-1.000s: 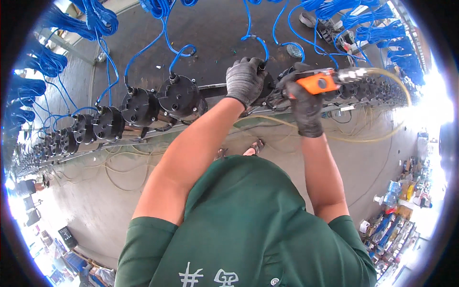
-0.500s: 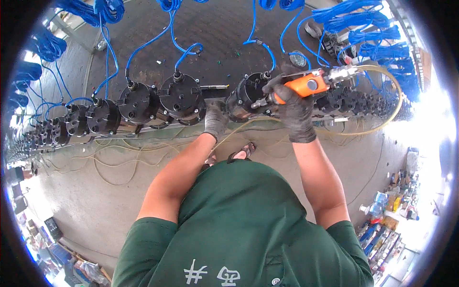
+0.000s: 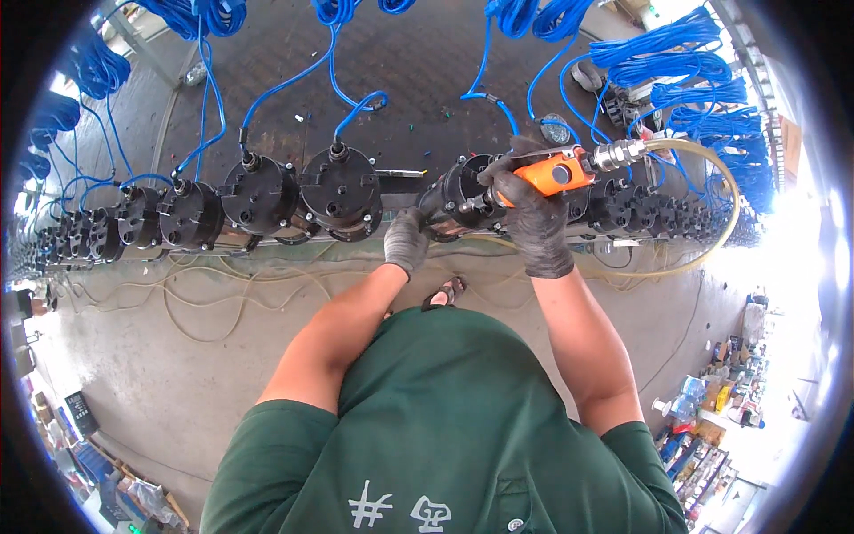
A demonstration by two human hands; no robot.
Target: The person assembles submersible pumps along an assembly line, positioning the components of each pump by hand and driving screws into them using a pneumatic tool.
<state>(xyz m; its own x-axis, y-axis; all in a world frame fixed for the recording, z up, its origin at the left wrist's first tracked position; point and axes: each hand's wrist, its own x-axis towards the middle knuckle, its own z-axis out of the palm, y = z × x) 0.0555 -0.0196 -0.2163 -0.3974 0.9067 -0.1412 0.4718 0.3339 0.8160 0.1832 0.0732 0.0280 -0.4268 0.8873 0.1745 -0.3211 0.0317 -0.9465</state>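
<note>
My right hand [image 3: 532,218], in a dark glove, is wrapped round an orange air screwdriver [image 3: 544,177]. The driver's metal nose points left and reaches the top face of a black cylindrical housing [image 3: 450,198]. Whether the bit sits on a screw is too small to tell. My left hand [image 3: 406,242], in a grey glove, is closed against the lower left side of this same housing, its fingertips partly hidden. To the left stands another black housing [image 3: 341,193] with a blue cable rising from its top.
More black housings [image 3: 191,216] run in a row to both sides. Coiled blue cables [image 3: 654,44] lie beyond them. A yellowish air hose [image 3: 731,191] loops from the driver, with more hose [image 3: 209,338] on the floor. Boxes and bottles [image 3: 689,396] stand at the right.
My right hand has brought the driver down and slightly left, its nose now over the housing's face. My left hand has come down and right from the gap, against the housing's side.
</note>
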